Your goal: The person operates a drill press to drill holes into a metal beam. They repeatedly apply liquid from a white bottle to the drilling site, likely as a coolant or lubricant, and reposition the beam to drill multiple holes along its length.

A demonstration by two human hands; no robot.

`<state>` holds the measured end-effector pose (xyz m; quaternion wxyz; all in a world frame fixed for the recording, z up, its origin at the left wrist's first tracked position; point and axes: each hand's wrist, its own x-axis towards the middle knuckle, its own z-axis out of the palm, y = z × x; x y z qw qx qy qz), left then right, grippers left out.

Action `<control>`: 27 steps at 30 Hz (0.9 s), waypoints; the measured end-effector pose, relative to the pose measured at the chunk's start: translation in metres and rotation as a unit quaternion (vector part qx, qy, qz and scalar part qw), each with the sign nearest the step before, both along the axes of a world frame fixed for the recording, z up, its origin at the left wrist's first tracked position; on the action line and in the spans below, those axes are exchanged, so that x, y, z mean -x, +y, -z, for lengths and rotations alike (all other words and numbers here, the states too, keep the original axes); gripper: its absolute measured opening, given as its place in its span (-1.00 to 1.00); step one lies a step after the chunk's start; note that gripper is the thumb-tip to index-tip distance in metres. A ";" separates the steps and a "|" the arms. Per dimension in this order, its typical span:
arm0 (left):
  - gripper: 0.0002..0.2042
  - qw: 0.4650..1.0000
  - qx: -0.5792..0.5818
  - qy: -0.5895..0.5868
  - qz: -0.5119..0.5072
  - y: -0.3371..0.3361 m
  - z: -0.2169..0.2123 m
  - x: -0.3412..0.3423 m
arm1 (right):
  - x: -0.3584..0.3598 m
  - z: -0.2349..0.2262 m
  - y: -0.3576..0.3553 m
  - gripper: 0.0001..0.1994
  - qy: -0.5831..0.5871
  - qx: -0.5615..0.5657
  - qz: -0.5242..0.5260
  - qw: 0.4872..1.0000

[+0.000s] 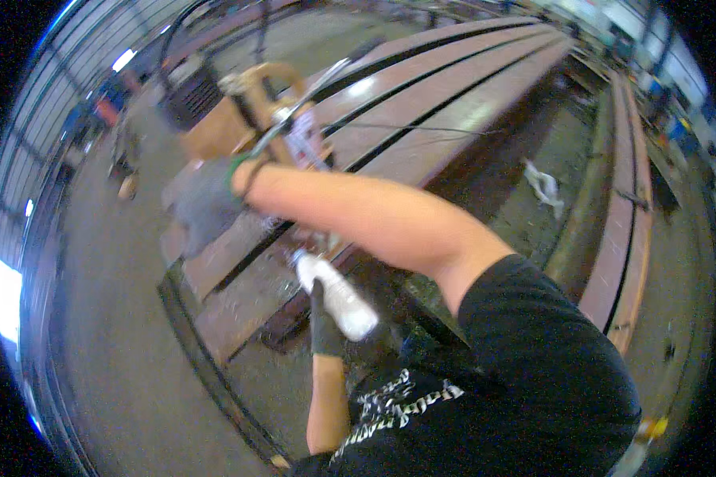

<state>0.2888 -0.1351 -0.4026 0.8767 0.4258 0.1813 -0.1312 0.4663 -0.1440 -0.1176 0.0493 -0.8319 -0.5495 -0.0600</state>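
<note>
My left hand [324,322], in a dark grey glove, is wrapped round a whitish plastic bottle [342,300]. The bottle is tilted, its bluish top pointing up and left toward the steel beams. My right arm reaches across to the left, and its grey-gloved right hand [207,205] is beside a tan-yellow machine [223,127] with a looped handle. Motion smears the fingers of that hand, so what they touch does not show. A long metal lever [314,91] with a black grip slants up from the machine, which stands on the beams.
Long reddish-brown steel beams [445,95] run away to the far right with dark gaps between them. A thin cable [422,127] lies across them. A crumpled white scrap [542,187] is on the floor beyond, near another beam [612,238] at right.
</note>
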 end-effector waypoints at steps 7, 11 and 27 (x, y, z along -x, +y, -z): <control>-0.37 0.990 0.121 0.071 -0.008 -0.006 -0.024 0.015 | 0.020 -0.017 -0.011 -0.40 0.069 0.026 0.013 0.997; -0.35 0.992 0.109 0.058 0.016 -0.004 -0.016 0.011 | 0.023 -0.018 -0.019 -0.39 0.080 0.018 0.014 0.997; -0.42 0.995 0.098 0.027 -0.016 -0.011 0.027 -0.005 | 0.011 -0.003 -0.030 -0.44 0.081 -0.022 0.009 0.996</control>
